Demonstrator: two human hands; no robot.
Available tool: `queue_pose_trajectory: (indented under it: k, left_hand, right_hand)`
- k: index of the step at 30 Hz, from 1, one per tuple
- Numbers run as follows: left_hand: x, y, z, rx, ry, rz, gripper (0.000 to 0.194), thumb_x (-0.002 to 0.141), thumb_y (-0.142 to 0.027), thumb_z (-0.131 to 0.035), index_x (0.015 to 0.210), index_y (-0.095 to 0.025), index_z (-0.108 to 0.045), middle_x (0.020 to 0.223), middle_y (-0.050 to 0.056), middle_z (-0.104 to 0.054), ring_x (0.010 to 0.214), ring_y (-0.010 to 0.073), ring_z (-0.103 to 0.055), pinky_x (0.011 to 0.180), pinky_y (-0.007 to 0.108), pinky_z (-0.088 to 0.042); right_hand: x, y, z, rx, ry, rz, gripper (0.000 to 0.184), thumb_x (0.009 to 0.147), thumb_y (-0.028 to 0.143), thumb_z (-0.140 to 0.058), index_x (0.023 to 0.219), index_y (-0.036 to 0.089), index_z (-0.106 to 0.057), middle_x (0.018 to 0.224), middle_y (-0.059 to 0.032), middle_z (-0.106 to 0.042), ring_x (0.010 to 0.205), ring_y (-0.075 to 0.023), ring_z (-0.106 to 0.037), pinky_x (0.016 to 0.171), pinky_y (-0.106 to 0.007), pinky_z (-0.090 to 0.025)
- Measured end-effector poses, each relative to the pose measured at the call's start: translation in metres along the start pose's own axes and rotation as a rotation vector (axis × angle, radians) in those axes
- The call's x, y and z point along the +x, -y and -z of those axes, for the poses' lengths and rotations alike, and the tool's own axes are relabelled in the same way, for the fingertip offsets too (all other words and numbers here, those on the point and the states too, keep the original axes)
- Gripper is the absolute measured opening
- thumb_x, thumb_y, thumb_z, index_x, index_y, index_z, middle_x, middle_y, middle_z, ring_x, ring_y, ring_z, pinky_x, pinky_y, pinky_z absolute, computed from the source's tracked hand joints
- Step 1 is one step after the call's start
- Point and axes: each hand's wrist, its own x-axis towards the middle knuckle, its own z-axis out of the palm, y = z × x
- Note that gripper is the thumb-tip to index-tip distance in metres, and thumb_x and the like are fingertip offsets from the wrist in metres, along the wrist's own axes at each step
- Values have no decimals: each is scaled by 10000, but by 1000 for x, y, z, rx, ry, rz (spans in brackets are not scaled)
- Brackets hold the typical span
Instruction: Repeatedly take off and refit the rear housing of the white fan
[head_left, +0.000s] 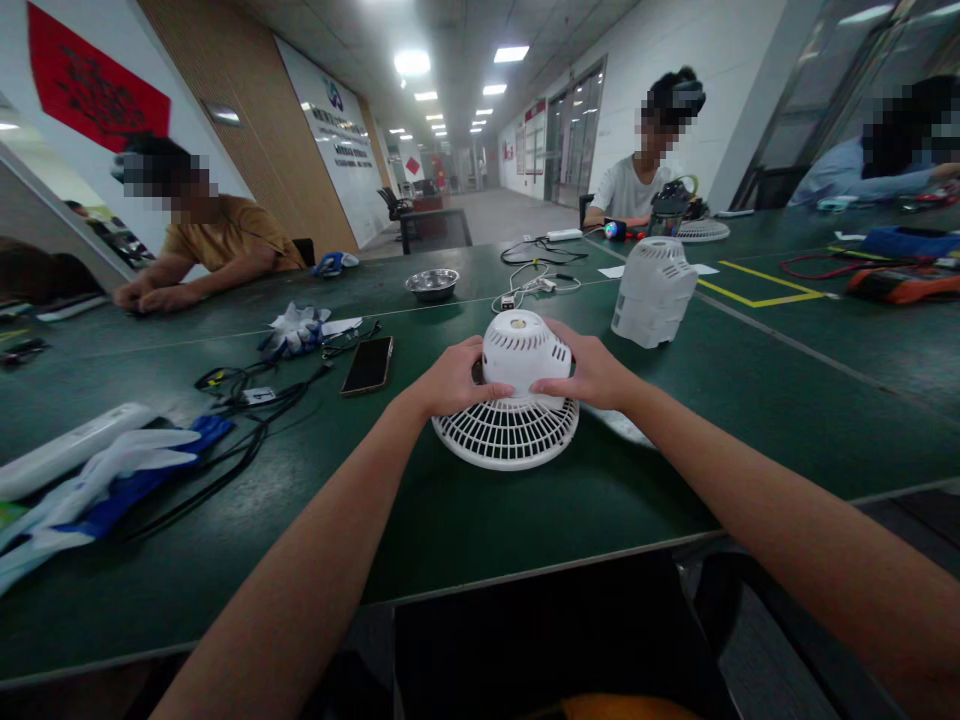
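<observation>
Left hand (455, 380) and right hand (596, 375), both bare, are cupped around a white fan head (523, 350), one on each side, with the thumbs pointing inward across its front and the other fingers mostly hidden behind it. The fan head is centred before the person on a dark green table (480, 530), its rounded, slotted housing upward and its round grille (510, 440) at the bottom, spreading wider than the housing. Near the right forearm lies a pale, flat item (619, 426), partly covered by the arm. Beyond the right hand stands a whitish plastic housing (655, 293) with slots in its rounded top. Left of the fan head lie a dark-screened phone (367, 365), tangled black cables (259, 415) and a crumpled white-and-blue glove (295, 328); nearer the left edge are more white-and-blue gloves (127, 465) beside a long white object (75, 448). Farther back sit a shiny metal bowl (433, 284) and a white cable (551, 285). Yellow tape (780, 299) marks the tabletop at right. Across the table sit a person in a tan shirt (225, 240) at left, another in a white shirt (626, 190), and one in light blue (836, 178) at far right.
</observation>
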Motion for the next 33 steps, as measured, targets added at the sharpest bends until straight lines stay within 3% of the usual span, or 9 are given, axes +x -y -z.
queue_pose_trajectory:
  k: [5,10,13,16,19,27,33]
  left_hand:
    - [0,7,-1,27,4,6,637,806,-593,-718,1279,-171,-650,1297,167,-630,1157,334,-624,968,503,-513]
    - [0,4,-6,84,-105,64,714,766,-547,-771,1329,-140,-609,1236,187,-666,1153,370,-633,997,570,-492]
    - [0,1,-12,1,-179,36,843,829,-483,-730,1532,-156,-398,1341,203,-633,1209,380,-619,1058,593,-450]
    - [-1,0,-18,-143,-148,-22,1158,778,-492,-790,1642,-238,-62,1459,203,-558,1284,410,-581,1095,610,-421]
    - [-1,1,-23,-184,-138,-57,1346,692,-516,-861,1635,-254,63,1490,226,-518,1307,448,-557,1103,639,-401]
    - [1,3,-30,-120,-237,-79,1329,690,-510,-856,1632,-264,49,1446,211,-549,1238,432,-606,1064,632,-438]
    - [3,1,-29,-58,-280,-123,1230,673,-453,-847,1621,-268,-87,1424,194,-547,1126,400,-657,984,601,-497]
  right_hand:
    - [0,-1,-3,-40,-14,0,937,748,530,-784,1551,237,-402,1494,-127,-556,1288,-398,-585,1095,-612,-451]
    - [1,-3,-3,-125,-61,12,1030,740,538,-792,1592,254,-289,1579,-138,-447,1314,-424,-553,1109,-635,-421]
    - [-1,-2,-1,-75,-38,-24,1108,738,557,-792,1618,257,-189,1469,-160,-556,1173,-418,-640,1031,-632,-478]
    - [-5,2,1,79,38,-88,1082,777,520,-761,1619,259,-134,1114,-106,-730,875,-324,-718,850,-553,-576]
    - [-6,6,2,140,70,-92,1015,784,431,-736,1604,262,-163,881,-31,-717,687,-240,-675,745,-486,-593]
    - [-4,4,3,280,117,-84,987,750,284,-707,1588,282,-185,791,22,-651,626,-181,-617,639,-375,-570]
    - [-5,2,3,355,149,-102,963,728,214,-712,1552,315,-223,777,40,-613,633,-160,-606,604,-323,-559]
